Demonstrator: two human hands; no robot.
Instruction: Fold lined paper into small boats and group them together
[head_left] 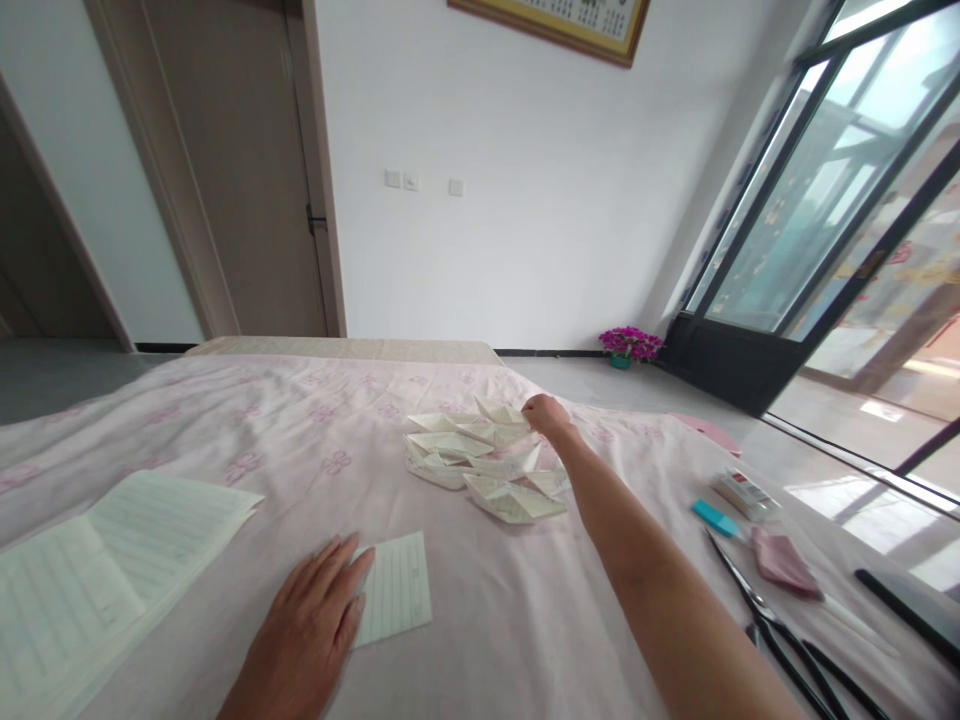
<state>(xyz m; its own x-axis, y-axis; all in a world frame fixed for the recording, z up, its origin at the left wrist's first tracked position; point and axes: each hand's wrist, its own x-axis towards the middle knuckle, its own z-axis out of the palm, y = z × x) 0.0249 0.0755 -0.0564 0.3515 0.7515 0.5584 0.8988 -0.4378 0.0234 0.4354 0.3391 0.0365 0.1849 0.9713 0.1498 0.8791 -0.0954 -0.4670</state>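
Observation:
My left hand (311, 620) lies flat with its fingers stretched out, resting on the left edge of a small lined sheet of paper (396, 588) on the pink cloth. My right arm reaches far forward. My right hand (545, 413) is closed at the far side of a pile of several folded paper boats (487, 462), touching the topmost one; whether it grips that boat is not clear. An open lined notebook (97, 580) lies at the left.
The pink flowered cloth (285, 440) covers the whole surface. At the right lie black scissors (780, 630), a blue eraser (715, 518), a small box (745, 493) and a folded pink paper (784, 562). A flower pot (628, 346) stands on the floor beside glass doors.

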